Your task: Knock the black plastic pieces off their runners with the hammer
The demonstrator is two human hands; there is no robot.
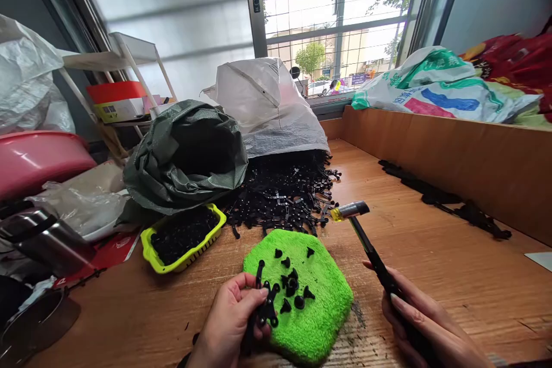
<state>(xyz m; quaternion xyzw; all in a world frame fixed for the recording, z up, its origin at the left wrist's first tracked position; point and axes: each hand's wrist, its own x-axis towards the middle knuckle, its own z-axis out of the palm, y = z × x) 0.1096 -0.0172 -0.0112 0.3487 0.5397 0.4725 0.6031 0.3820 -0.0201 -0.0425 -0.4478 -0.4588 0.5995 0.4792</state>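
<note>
Bench: a long wooden workbench (435, 282) sits under a barred window (336, 23), with a wooden side board (452, 167) rising along its right edge. And here's the action!

Left hand: the left hand (228, 322) is closed, fingers gripping a black plastic sprue (265, 307), right at the pad's lower-left edge.

Right hand: the right hand (425, 322) is wrapped tight around the black handle of a small hammer (373, 253).

Hammer head: steel with a yellow band, up past the pad's right side, near the front of the heap.

Pad: a green terry pad (310, 316) lies between the hands, dotted with small black plastic nubs (292, 284).

Heap: black plastic parts (280, 198) spill from a white woven sack (267, 103), just beside a dark green sack (185, 155).

Tray: a yellow basket (183, 238) full of black pieces sits left of the pad.

Far side: a black strip of parts (444, 198) runs along the board.
</note>
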